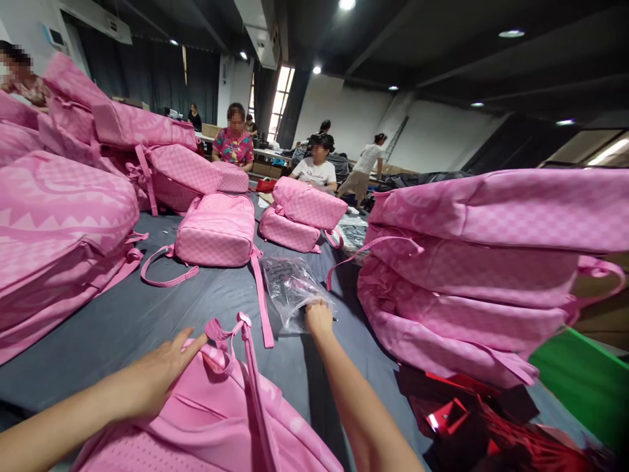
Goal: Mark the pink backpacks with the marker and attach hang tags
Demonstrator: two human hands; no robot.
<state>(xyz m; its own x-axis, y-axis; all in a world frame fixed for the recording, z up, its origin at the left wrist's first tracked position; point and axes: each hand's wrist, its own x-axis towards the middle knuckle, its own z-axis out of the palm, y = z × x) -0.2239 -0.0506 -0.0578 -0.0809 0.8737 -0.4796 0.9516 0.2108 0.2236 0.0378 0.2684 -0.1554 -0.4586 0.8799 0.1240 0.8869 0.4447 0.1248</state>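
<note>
A pink backpack [206, 419] lies at the near edge of the grey-covered table [196, 308], its straps and top loop facing up. My left hand [154, 373] rests on the backpack's upper left side, fingers spread. Farther forward, my right hand [319, 316] is closed at the near edge of a clear plastic bag [289, 282] lying on the table. A small dark tip sticks out beside that fist; what the fingers hold is too small to make out.
Pink backpacks are stacked high at the right [472, 275] and heaped at the left [63, 223]. More [216, 229] stand mid-table. Red and black items [462, 419] lie at the lower right beside a green panel [584, 380]. Several people are beyond the table.
</note>
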